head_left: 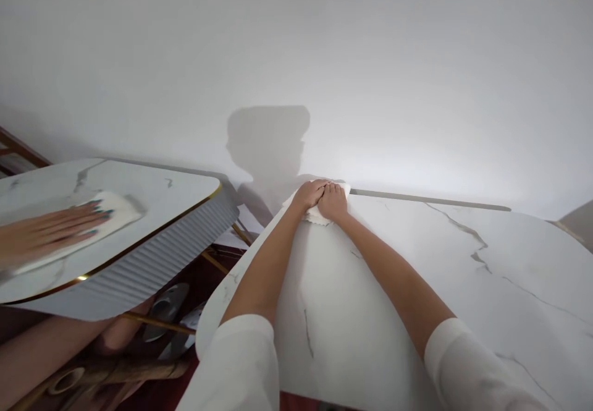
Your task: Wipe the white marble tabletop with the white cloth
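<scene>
Near the far edge of a white marble-patterned table top [370, 312], both my arms reach out to a white cloth [317, 217]. My left hand [309, 194] lies on the cloth with its fingers bent over it. Right beside it, my right hand [333, 202] is also closed on the cloth, its fingers curled and close to the left fingertips. The cloth is bunched beneath both hands and rests on the table surface, with its edges showing on either side. My palms are hidden.
At left stands another marble-patterned table [148, 182] with gold trim and a ribbed side. Another person's hand [60, 232] presses a white cloth [121, 210] on it. A pale wall [417, 77] rises behind both tables. Below the left table are a person's legs and gold bars.
</scene>
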The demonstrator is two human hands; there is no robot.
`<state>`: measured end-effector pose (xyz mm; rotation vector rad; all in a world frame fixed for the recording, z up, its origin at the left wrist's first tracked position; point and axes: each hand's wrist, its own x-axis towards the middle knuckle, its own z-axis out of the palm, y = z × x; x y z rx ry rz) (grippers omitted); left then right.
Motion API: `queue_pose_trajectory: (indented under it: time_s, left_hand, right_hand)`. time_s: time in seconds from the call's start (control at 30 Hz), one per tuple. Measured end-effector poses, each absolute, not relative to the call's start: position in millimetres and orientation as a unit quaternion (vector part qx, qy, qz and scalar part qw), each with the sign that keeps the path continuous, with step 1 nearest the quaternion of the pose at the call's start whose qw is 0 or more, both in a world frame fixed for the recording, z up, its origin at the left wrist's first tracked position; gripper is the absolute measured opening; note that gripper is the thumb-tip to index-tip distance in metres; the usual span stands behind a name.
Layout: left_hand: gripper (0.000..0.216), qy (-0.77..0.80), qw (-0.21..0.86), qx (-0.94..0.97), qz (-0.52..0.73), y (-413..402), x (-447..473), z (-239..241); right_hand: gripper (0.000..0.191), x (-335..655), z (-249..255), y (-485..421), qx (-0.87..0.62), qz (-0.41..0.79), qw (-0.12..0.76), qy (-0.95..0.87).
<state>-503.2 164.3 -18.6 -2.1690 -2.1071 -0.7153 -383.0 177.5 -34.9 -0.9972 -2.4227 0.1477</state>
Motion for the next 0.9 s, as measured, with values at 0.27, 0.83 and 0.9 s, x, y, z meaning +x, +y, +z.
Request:
queue_pose_trajectory:
  time_s: [0.27,0.83,0.9]
  left_hand:
    - [0.047,-0.637,0.006,-0.731,-0.244,131,-473,-20]
    - [0.049,-0.727,0.155,-0.654,-0.142,-118,-429,-51]
    - [0.05,-0.735,0.158,-0.645,-0.14,-133,-419,-53]
  right_hand:
    - [0.055,-349,-29,140,-0.413,0.065,0.196,-0.887]
    - [0.054,-288,-26,-57,-0.218,0.096,0.192,-0.952]
    - [0.054,-274,-25,-65,-0.188,0.096,0.199,-0.957]
